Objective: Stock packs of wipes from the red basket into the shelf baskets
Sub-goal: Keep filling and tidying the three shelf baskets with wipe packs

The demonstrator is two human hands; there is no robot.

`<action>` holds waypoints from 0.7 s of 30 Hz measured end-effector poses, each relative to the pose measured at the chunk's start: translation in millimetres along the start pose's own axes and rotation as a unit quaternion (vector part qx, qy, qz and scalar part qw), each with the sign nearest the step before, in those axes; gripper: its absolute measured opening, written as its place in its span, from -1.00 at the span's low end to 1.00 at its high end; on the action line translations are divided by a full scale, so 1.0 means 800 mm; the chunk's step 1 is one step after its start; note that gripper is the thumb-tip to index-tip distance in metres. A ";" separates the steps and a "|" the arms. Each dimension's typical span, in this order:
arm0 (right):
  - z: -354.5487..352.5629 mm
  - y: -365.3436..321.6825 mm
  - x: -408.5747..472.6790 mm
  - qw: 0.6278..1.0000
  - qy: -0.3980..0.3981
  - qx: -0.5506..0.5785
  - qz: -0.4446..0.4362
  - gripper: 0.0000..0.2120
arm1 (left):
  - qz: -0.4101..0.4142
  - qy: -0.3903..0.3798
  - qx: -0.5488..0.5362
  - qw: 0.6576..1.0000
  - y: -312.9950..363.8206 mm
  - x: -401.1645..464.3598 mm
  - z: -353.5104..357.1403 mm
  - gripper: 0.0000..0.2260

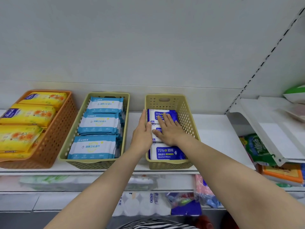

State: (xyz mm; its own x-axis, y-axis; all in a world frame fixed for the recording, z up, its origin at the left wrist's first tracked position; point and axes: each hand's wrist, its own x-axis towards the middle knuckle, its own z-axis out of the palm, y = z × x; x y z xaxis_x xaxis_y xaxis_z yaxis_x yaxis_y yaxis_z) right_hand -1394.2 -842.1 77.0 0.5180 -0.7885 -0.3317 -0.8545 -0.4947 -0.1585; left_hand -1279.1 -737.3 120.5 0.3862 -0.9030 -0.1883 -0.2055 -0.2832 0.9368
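Fingers straight and together on both hands, clamped on nothing — right hand (169, 129) lying palm-down across the blue alcohol wipes packs (166, 152) in the right-hand beige basket (186, 113), left hand (143, 134) standing on edge against the basket's left wall, fingertips level with the rearmost pack. Three packs in a row front to back, each long axis running left to right across the basket, row itself running away toward the shelf back. Open space only behind the far pack, directly ahead of the fingertips. Probably squaring or pushing the row — any shove would go straight back, with the right hand on top and nearer the middle pack. No red basket in view. Middle beige basket (127, 103) and orange basket (54, 142) to the left, both well filled.
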 end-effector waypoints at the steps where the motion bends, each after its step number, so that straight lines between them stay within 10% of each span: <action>1: -0.001 0.000 0.001 1.000 0.003 0.001 0.000 -0.25 | -0.002 -0.003 -0.001 1.000 0.001 0.000 -0.001 -0.54; 21: -0.180 -0.143 0.006 0.964 0.219 0.148 0.021 -0.59 | 0.177 0.030 0.221 0.959 0.066 0.034 -0.150 -0.50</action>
State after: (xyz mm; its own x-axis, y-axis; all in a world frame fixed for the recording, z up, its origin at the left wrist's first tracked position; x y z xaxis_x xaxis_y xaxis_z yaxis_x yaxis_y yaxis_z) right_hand -1288.7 -841.9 227.5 0.3941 -0.9164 0.0707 -0.8153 -0.3840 -0.4334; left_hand -1171.2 -737.9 200.2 0.2705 -0.9513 0.1480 -0.6897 -0.0842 0.7192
